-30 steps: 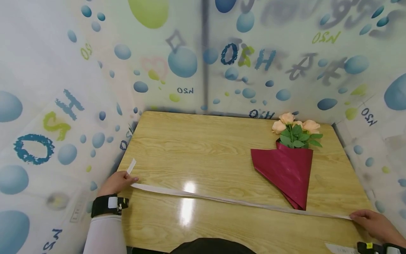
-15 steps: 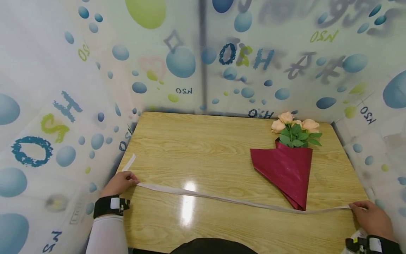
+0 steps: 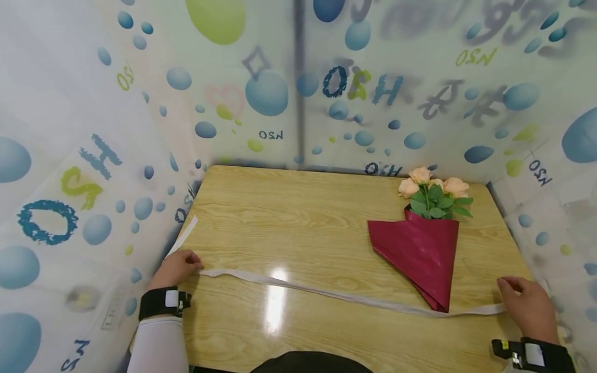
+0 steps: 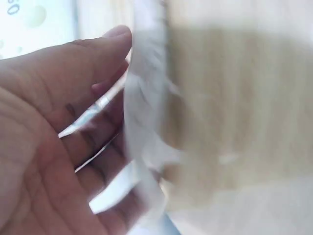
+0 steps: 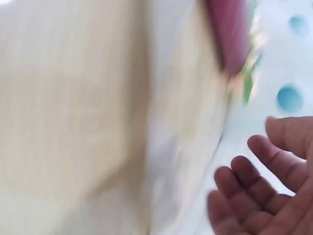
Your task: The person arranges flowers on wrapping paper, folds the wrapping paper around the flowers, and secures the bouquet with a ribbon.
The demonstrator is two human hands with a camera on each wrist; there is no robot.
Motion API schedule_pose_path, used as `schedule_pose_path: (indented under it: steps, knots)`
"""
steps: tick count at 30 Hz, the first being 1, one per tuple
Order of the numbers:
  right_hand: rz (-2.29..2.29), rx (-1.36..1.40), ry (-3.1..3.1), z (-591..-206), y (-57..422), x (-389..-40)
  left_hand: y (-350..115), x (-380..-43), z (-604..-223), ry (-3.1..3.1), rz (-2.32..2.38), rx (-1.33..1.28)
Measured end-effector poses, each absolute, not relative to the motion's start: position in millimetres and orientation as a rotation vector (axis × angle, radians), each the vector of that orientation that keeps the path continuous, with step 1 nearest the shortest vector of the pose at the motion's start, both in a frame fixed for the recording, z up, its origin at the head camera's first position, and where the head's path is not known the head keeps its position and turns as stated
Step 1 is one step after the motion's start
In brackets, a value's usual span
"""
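Observation:
A long pale ribbon (image 3: 345, 296) stretches across the wooden table, slack and slightly wavy, passing the pointed foot of a bouquet in dark red wrapping paper (image 3: 420, 254). At its left part, my left hand (image 3: 179, 267) is just beside it. In the left wrist view the thumb and loosely bent fingers stand apart, with the blurred ribbon (image 4: 146, 98) running right past their tips. A white tail of ribbon (image 3: 184, 235) shows beyond this hand. My right hand (image 3: 527, 303) is over the other end, its bent fingers (image 5: 244, 171) away from the ribbon in the right wrist view.
Peach roses (image 3: 422, 176) with green leaves top the bouquet, towards the back right of the table (image 3: 280, 223). White sheeting with blue and green bubbles (image 3: 267, 93) walls in the back and sides. Both wrists wear black camera straps.
The right hand has moved up and inward and come off the ribbon's end. The ribbon has gone slacker at both ends, and more of its tail shows beyond the left hand.

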State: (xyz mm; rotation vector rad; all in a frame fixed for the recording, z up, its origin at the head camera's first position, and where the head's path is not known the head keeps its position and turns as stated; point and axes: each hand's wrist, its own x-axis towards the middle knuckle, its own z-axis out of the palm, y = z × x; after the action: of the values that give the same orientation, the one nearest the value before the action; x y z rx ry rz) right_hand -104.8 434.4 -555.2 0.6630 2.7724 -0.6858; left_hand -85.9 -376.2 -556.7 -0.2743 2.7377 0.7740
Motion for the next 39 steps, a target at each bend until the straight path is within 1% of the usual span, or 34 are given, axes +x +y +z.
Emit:
schedule_pose_path:
  steps: [3, 5, 7, 9, 13, 18, 21, 23, 26, 30, 34, 39]
  knots:
    - [-0.887, 0.572, 2.736, -551, 414, -115, -360, -101, -555, 2.785, 0.827, -0.250]
    - [-1.027, 0.541, 2.652, -551, 399, -122, -342, -113, -552, 2.828, 0.872, -0.211]
    - [-1.155, 0.539, 2.548, -551, 387, -128, -315, -125, -549, 2.866, 0.904, -0.146]
    - [-1.173, 0.538, 2.486, -549, 378, -134, -281, -133, -549, 2.910, 0.914, -0.027]
    - [-1.011, 0.466, 2.514, -543, 366, -143, -193, -140, -548, 2.930, 0.823, 0.353]
    - [-0.794, 0.353, 2.618, -543, 360, -153, -76, -136, -546, 2.877, 0.492, 0.914]
    - [-0.763, 0.335, 2.652, -549, 357, -157, -16, -134, -547, 2.824, 0.282, 1.189]
    - [-0.737, 0.336, 2.674, -553, 353, -160, 17, -135, -548, 2.776, 0.173, 1.309]
    - [-0.694, 0.347, 2.706, -560, 342, -162, 55, -137, -552, 2.705, 0.044, 1.353]
    - [-0.690, 0.358, 2.726, -564, 324, -163, 81, -141, -571, 2.673, -0.086, 1.269]
    - [-0.758, 0.355, 2.709, -567, 312, -165, 84, -142, -593, 2.672, -0.183, 1.150]
    - [-1.084, 0.408, 2.529, -558, 317, -165, 84, -141, -601, 2.682, -0.180, 1.113]
